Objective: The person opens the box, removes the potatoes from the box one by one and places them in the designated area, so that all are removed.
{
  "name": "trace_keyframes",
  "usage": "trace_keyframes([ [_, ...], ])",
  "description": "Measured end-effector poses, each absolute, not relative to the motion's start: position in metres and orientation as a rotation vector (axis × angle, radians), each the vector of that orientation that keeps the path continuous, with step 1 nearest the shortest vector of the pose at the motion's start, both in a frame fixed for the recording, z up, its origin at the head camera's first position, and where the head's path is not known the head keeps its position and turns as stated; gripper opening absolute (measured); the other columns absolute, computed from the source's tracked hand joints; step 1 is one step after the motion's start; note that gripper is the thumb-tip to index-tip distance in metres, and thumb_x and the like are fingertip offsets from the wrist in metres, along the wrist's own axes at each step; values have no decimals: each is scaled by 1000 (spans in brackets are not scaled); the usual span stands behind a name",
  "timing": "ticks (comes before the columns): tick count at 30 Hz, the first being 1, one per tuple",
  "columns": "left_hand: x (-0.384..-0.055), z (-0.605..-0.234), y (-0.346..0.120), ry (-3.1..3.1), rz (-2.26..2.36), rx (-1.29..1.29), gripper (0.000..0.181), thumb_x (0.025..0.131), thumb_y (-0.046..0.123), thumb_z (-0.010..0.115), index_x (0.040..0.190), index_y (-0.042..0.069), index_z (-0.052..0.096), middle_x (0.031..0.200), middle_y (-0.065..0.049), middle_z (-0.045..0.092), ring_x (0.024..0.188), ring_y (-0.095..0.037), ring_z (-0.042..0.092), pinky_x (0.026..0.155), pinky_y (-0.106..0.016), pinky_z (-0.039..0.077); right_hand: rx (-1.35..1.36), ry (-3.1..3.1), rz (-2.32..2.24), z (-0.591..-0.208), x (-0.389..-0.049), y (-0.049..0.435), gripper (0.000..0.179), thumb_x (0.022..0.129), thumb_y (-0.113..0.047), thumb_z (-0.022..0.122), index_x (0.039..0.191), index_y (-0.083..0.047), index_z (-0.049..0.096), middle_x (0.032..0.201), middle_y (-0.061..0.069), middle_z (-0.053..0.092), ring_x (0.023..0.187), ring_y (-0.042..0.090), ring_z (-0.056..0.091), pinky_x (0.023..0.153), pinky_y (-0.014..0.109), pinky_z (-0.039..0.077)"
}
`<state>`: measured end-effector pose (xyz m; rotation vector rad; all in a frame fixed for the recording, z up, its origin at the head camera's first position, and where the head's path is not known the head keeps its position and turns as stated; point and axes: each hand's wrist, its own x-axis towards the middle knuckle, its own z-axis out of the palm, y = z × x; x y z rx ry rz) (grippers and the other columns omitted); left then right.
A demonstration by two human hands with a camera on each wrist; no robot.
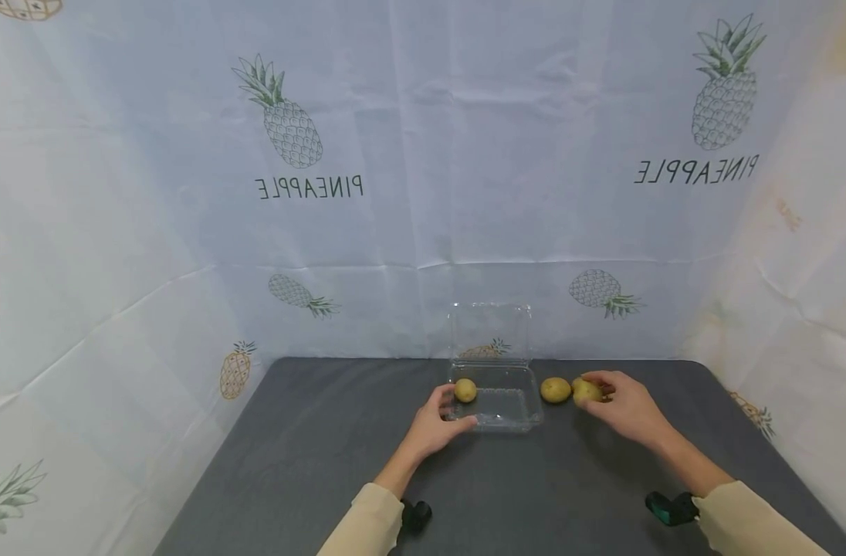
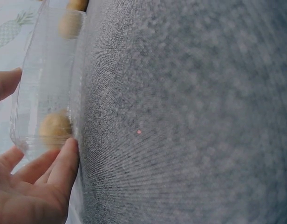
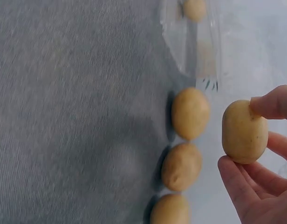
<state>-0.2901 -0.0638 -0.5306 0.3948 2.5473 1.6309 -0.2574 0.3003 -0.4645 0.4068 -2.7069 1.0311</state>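
Observation:
A clear plastic clamshell box (image 1: 504, 423) stands on the dark table with its lid raised at the back. One potato (image 1: 465, 391) lies inside at its left end. My left hand (image 1: 431, 426) is at the box's near left corner, its fairly straight fingers (image 2: 64, 168) touching the end wall and the thumb spread apart. In my right hand (image 1: 629, 408), a potato (image 3: 245, 132) is pinched between thumb and fingertips, held off the table. Nearby on the table is a row of loose potatoes (image 3: 190, 113), partly hidden by this hand in the head view.
The dark grey cloth-like tabletop (image 1: 312, 448) reaches back to a hanging pineapple-print curtain (image 1: 423, 193), which also runs along both sides. Dark straps with small devices (image 1: 671, 510) sit at the wrists.

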Motion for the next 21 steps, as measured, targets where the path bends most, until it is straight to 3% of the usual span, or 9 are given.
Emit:
trace_keyframes([
  [9, -292, -530, -64, 2546, 1618, 405, 78, 89, 41, 78, 152, 14, 41, 147, -19, 51, 130, -38, 55, 100, -56, 50, 340, -2740, 987, -468, -258, 326, 48, 96, -21, 73, 134, 5, 60, 128, 30, 58, 108, 46, 60, 78, 55, 55],
  [21, -292, -531, -62, 2546, 1596, 349, 80, 89, 43, 78, 154, 17, 40, 149, -18, 49, 131, -38, 53, 100, -57, 48, 286, -2758, 959, -463, -258, 346, 50, 96, -23, 72, 134, 6, 59, 129, 31, 57, 106, 45, 62, 76, 50, 55],
])
